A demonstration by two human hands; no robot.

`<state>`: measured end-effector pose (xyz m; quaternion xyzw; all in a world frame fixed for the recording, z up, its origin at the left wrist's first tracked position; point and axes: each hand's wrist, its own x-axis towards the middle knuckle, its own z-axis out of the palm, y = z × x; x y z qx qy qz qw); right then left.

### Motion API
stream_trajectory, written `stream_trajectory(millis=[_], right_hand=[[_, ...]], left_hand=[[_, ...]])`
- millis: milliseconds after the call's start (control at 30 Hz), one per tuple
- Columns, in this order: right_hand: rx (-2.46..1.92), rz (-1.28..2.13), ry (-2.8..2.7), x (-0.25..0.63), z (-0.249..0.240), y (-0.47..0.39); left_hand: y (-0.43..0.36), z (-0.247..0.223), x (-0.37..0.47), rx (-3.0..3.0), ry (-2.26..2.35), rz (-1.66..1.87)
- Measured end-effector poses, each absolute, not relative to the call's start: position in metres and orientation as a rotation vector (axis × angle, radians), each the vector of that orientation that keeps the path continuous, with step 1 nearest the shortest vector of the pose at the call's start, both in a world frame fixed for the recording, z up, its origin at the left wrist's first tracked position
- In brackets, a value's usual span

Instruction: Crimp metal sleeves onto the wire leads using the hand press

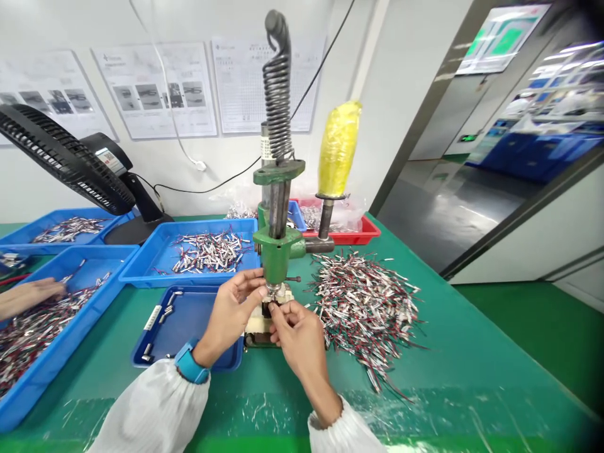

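Note:
A green hand press [276, 258] with a coiled spring and a yellow-wrapped lever [338, 151] stands in front of me. My left hand [236, 305] is at the left of its lower tip, thumb and fingers closed around something I cannot make out. Just below the tip, on the right, my right hand [297, 330] pinches at the fixture; whatever lies between its fingertips is too small to name. To the right of the press lies a large pile of small silvery parts with red and black wires [368, 308]. A dark blue tray [189, 365] with a few metal parts sits at the left.
Blue bins [129, 277] of wired parts stand at the left, where another person's hand [33, 296] reaches in. Behind are another blue bin [155, 251], a black fan [70, 163] and a red tray [370, 233]. The green table [453, 352] ends at the right.

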<state>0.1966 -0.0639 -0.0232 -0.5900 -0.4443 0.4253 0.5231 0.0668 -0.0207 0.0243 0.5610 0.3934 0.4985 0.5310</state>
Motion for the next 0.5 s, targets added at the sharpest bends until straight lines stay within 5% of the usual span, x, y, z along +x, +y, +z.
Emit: stream_trajectory(millis=[500], right_hand=[[-1.492, 0.968, -1.364, 0.231, -0.006, -0.074]], left_hand=[[-0.025, 0.029, 0.062, 1.948, 1.081, 1.091]])
